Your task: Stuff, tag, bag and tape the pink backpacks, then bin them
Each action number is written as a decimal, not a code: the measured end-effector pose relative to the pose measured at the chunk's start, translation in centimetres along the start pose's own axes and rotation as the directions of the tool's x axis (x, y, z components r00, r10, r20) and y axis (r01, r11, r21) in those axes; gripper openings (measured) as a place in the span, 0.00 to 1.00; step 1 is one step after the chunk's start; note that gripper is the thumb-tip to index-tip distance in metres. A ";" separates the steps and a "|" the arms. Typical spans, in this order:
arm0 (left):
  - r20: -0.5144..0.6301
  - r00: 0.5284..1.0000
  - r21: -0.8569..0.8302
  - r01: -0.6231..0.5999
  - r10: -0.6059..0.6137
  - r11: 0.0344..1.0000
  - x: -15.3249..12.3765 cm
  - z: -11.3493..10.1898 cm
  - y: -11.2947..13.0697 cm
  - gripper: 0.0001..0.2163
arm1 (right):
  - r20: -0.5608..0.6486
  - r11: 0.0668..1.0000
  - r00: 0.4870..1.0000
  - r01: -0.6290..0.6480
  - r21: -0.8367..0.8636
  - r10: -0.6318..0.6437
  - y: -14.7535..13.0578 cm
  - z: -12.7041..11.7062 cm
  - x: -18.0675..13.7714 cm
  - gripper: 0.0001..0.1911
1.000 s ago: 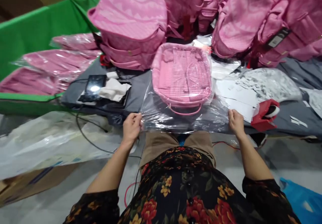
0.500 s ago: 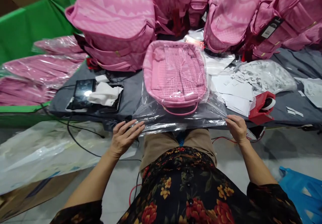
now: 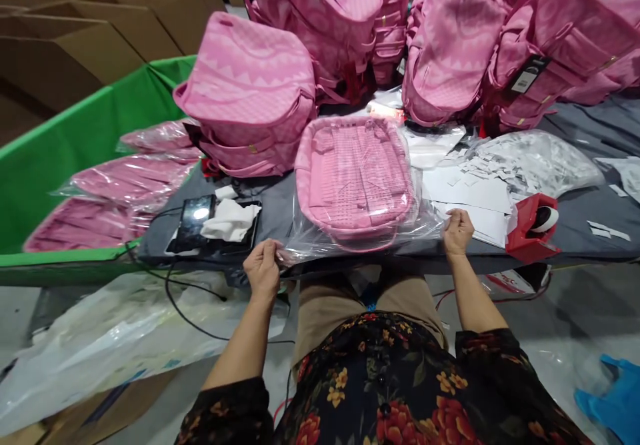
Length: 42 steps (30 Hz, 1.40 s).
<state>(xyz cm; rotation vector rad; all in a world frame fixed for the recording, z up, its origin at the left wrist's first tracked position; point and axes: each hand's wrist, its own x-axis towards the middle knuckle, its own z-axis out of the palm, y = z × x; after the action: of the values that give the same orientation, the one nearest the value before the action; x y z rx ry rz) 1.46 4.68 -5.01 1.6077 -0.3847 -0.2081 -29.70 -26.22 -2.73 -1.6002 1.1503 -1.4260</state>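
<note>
This looks like a packing room in a bag factory or warehouse. Identical pink backpacks (image 3: pixel 250 92) crowd the top of the frame, some with hang tags (image 3: pixel 525 78). Bagged ones (image 3: pixel 125 182) lie in a green bin (image 3: pixel 75 132) at the left. Brown cartons (image 3: pixel 75 25) stack in the upper left. A red tape dispenser (image 3: pixel 533 228) and paper slips (image 3: pixel 475 192) sit at the right on the grey table (image 3: pixel 590 225).

Bagged backpack at the table's near edge, between two hands

The backpack (image 3: pixel 354 175) lies in a plastic bag (image 3: pixel 425 222) on the table (image 3: pixel 585 235); the left hand (image 3: pixel 263 270) pinches the bag's left corner, the right hand (image 3: pixel 457 230) its right. A tape dispenser (image 3: pixel 533 228) stands right, a tablet (image 3: pixel 193 222) left, piled backpacks (image 3: pixel 250 92) behind.
</note>
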 end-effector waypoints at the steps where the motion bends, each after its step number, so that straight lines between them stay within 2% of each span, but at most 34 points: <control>1: 0.030 0.999 0.042 0.016 -0.017 0.999 0.5 0.1 0.2 0.24 | 0.051 0.999 0.998 -0.031 -0.029 0.032 0.0 0.1 0.2 0.32; 3: 0.012 0.998 0.192 -0.063 0.062 0.979 0.7 0.4 1.0 0.22 | 0.116 0.995 0.989 -0.082 -0.063 0.089 0.0 0.1 0.5 0.32; 4: -0.011 0.986 0.294 -0.158 0.169 0.942 0.6 0.7 1.6 0.21 | 0.132 0.992 0.985 -0.102 -0.067 0.110 -0.1 0.0 0.5 0.32; 5: -0.006 0.953 0.396 -0.276 0.303 0.876 0.2 1.2 2.3 0.20 | 0.140 0.991 0.982 -0.117 -0.067 0.126 -0.2 -0.2 0.5 0.32; 6: 0.046 0.900 0.476 -0.400 0.433 0.783 -0.4 2.1 3.1 0.20 | 0.144 0.990 0.980 -0.127 -0.063 0.135 -0.3 -0.3 0.4 0.33; 7: 0.145 0.837 0.519 -0.519 0.528 0.679 -1.0 3.1 3.8 0.21 | 0.146 0.989 0.979 -0.133 -0.059 0.140 -0.4 -0.3 0.4 0.33; 8: 0.276 0.770 0.520 -0.623 0.575 0.585 -1.6 4.4 4.6 0.22 | 0.146 0.989 0.979 -0.137 -0.052 0.143 -0.5 -0.4 0.4 0.33; 10: 0.509 0.652 0.456 -0.758 0.562 0.467 -2.5 7.3 5.9 0.24 | 0.130 0.989 0.980 -0.147 -0.031 0.150 -0.6 -0.3 0.2 0.33; 11: 0.580 0.612 0.427 -0.791 0.538 0.439 -2.8 8.7 6.4 0.24 | 0.121 0.988 0.981 -0.153 -0.021 0.154 -0.5 -0.3 0.2 0.33; 13: 0.658 0.567 0.398 -0.821 0.496 0.410 -3.1 10.8 7.1 0.22 | 0.108 0.986 0.980 -0.165 -0.011 0.166 -0.4 -0.3 0.0 0.34; 16: 0.705 0.540 0.399 -0.838 0.459 0.372 -2.9 12.0 7.5 0.17 | 0.092 0.984 0.980 -0.178 -0.009 0.178 -0.1 -0.3 -0.1 0.34; 20: 0.684 0.545 0.435 -0.838 0.485 0.329 -2.6 11.3 7.5 0.08 | 0.075 0.987 0.985 -0.160 0.015 0.158 0.0 -0.2 0.0 0.34; 23: 0.672 0.510 0.395 -0.860 0.538 0.322 -2.5 10.6 7.5 0.04 | 0.054 0.990 0.989 -0.140 0.027 0.138 -0.1 -0.1 0.2 0.34; 25: 0.675 0.472 0.355 -0.882 0.568 0.311 -2.5 10.3 7.4 0.04 | 0.044 0.992 0.991 -0.126 0.013 0.125 -0.3 -0.1 0.3 0.34; 29: 0.700 0.354 0.245 -0.935 0.620 0.256 -2.1 10.1 7.2 0.06 | 0.047 0.993 0.992 -0.114 0.006 0.113 -0.4 -0.3 0.2 0.34; 30: 0.705 0.346 0.237 -0.938 0.619 0.255 -1.8 10.1 7.2 0.07 | 0.039 0.992 0.992 -0.122 0.014 0.121 -0.3 -0.3 0.2 0.34; 32: 0.724 0.364 0.237 -0.929 0.586 0.284 -1.0 10.5 7.3 0.08 | 0.005 0.990 0.990 -0.141 0.022 0.141 -0.1 -0.4 0.2 0.33; 37: 0.786 0.439 0.214 -0.853 0.434 0.475 1.6 12.2 7.1 0.08 | -0.083 0.984 0.980 -0.176 0.037 0.179 0.5 -0.3 0.8 0.32; 39: 0.804 0.450 0.196 -0.819 0.390 0.540 2.2 12.6 7.0 0.09 | -0.065 0.979 0.977 -0.199 0.041 0.201 0.7 0.0 1.3 0.31; 42: 0.812 0.460 0.184 -0.786 0.359 0.590 2.2 12.6 6.9 0.10 | 0.022 0.968 0.968 -0.250 0.035 0.249 1.2 0.5 2.0 0.30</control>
<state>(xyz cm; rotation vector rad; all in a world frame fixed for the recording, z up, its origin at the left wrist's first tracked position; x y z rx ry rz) -1.87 -8.12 1.10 1.7687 -1.7765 -0.1558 -29.44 -28.55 -3.14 -1.3840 1.2589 -1.2592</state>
